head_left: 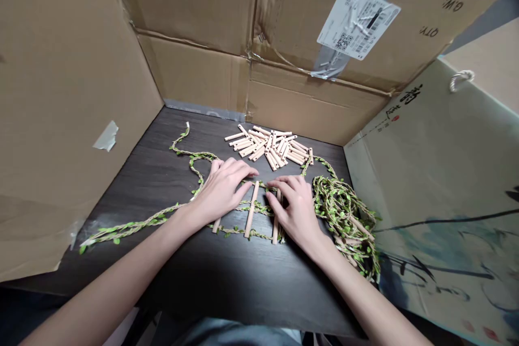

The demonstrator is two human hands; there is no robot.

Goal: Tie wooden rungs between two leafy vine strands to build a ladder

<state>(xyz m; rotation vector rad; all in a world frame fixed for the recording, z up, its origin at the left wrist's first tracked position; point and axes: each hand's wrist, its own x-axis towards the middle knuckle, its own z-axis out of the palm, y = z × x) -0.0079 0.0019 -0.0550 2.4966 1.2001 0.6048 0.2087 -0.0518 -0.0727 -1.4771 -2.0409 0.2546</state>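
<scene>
Leafy green-and-tan cord runs across the dark table, joined to several wooden rods like rungs; one rung [252, 210] stands upright in view between my hands. My left hand [222, 184] lies over the cord and a rod on the left, fingers spread and pointing right. Over the rod [276, 221] on the right is my right hand [295, 204], its fingers apart and curved, thumb near the cord. Neither hand visibly grips anything. Behind them lies a pile of loose rods with holes [270, 145].
A tangled heap of leafy cord [344, 216] with rods in it sits at the right. Another cord length [138, 224] stretches left. Cardboard walls [194, 75] stand at the left and back, and a painted pale panel [430, 173] at the right. The table edge is near me.
</scene>
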